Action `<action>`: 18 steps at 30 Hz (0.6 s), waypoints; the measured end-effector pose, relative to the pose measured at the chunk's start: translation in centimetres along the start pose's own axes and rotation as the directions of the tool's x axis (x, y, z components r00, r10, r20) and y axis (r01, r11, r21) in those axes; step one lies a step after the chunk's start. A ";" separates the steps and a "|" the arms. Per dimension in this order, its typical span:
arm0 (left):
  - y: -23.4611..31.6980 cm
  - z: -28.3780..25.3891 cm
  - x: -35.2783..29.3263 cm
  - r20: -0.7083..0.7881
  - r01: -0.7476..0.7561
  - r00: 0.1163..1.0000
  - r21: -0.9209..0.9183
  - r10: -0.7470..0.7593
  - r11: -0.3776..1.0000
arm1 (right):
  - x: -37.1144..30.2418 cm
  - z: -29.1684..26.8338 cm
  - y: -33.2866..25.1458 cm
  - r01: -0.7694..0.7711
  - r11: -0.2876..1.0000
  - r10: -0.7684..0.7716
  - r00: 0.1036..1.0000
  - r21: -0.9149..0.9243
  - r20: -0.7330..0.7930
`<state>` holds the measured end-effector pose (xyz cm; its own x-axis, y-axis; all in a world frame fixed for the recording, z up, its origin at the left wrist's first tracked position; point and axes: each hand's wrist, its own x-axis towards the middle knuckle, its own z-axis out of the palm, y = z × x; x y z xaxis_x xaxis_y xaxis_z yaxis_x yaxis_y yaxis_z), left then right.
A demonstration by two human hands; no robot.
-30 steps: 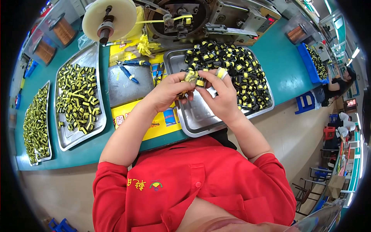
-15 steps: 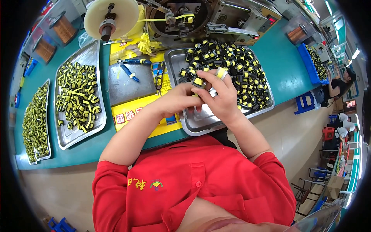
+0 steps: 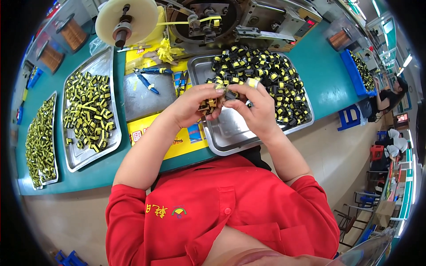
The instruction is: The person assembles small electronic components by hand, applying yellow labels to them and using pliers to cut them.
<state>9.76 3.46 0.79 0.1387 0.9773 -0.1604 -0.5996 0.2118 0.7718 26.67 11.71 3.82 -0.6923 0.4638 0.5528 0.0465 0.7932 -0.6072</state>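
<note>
Over the bare near side of a metal tray (image 3: 233, 133), my two hands meet at chest height. My right hand (image 3: 259, 113) pinches a small black transformer (image 3: 230, 95) between thumb and index finger; a whitish wrap (image 3: 252, 83) circles one of its fingers. My left hand (image 3: 188, 106) curls around several small transformers (image 3: 207, 105), brownish and yellow, and its fingertips reach the piece in my right fingers. Fingers hide part of both. Behind and right of my hands, a heap of black-and-yellow transformers (image 3: 286, 91) fills much of the tray.
A winding machine (image 3: 213, 22) with a white reel (image 3: 126, 20) stands at the back. Pliers (image 3: 146, 81) rest on a grey plate (image 3: 146, 99). Two more part-filled trays stand left: one wide (image 3: 80, 159), one narrow (image 3: 54, 177). A blue bin (image 3: 355, 75) sits far right; a person (image 3: 390, 97) sits beyond.
My left hand has turned and shifted slightly up and left, so the transformers in its palm now show. The piece between my fingers has turned, its dark side now showing.
</note>
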 end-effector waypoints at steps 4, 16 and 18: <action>-0.2 0.3 0.1 0.029 0.012 1.000 0.021 -0.013 1.000 | 0.0 -0.3 0.2 0.016 1.000 -0.016 1.000 -0.020 -0.001; -0.4 0.2 0.1 0.012 0.023 1.000 -0.042 -0.023 0.999 | 0.4 -0.2 -0.1 0.041 0.999 -0.040 0.997 -0.012 0.070; -0.4 0.4 0.2 0.009 0.022 1.000 -0.014 -0.021 1.000 | 0.2 -0.4 0.0 0.014 0.998 -0.016 0.999 0.055 0.043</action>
<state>10.29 3.56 0.70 0.1585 0.9724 -0.1715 -0.6075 0.2329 0.7594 26.78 11.96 4.18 -0.7231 0.4339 0.5375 -0.0026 0.7764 -0.6302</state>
